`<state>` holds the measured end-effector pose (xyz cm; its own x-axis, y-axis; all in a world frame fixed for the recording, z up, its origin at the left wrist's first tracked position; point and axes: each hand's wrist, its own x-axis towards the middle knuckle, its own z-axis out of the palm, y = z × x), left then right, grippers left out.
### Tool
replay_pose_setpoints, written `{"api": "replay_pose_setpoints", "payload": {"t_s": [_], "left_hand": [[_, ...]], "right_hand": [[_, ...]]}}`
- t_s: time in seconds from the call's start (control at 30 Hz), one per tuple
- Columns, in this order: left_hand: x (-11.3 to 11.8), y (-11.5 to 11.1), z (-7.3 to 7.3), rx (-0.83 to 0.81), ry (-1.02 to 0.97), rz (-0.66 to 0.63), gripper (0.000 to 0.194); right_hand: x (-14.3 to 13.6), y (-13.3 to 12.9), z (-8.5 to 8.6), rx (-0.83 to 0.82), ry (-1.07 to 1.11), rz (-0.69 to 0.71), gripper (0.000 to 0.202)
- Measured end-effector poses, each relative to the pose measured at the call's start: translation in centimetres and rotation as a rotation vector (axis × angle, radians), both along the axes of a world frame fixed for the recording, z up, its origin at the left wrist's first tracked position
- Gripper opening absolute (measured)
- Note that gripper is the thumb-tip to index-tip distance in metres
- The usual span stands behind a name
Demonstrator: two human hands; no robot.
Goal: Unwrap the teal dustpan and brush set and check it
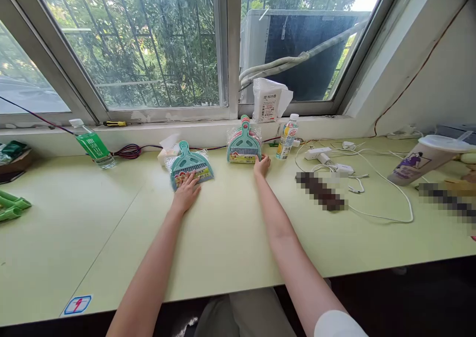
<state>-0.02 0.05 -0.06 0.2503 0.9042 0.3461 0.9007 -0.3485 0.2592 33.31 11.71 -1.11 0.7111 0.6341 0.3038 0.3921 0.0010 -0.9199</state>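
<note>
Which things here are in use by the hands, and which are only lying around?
In use: left hand on flat dustpan set; right hand at leaning dustpan set.
Lying about: green bottle, drink bottle, cup, cables, tissue pack.

Teal dustpan sets [191,167] with yellow labels, clear-wrapped, left of the white charger cables [357,178]; table [230,237] pale green, bottle [92,146] green.
</note>
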Motion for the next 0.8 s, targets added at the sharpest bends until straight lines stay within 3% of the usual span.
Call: {"api": "replay_pose_setpoints", "payload": {"t_s": [0.17, 0.4, 0.63, 0.8], "left_hand": [[-0.1, 0.4, -0.3, 0.004, 0.017, -0.003, 0.050], [-0.2, 0.6, -0.5, -0.031, 0.002, -0.019, 0.055], [-0.2, 0.8, -0.5, -0.006, 0.012, -0.019, 0.055], [-0.3, 1.0, -0.7, 0.045, -0.002, -0.042, 0.055]], "right_hand": [[-0.2, -0.8, 0.2, -0.037, -0.018, 0.036, 0.016], [-0.5, -3.3, 0.6, -0.100, -0.010, 0.238, 0.027], [-1.3, -8.0, 0.4, -0.174, -0.018, 0.313, 0.032], [-2.6, -11.9, -0.3, -0.129, 0.016, 0.433, 0.030]]}}
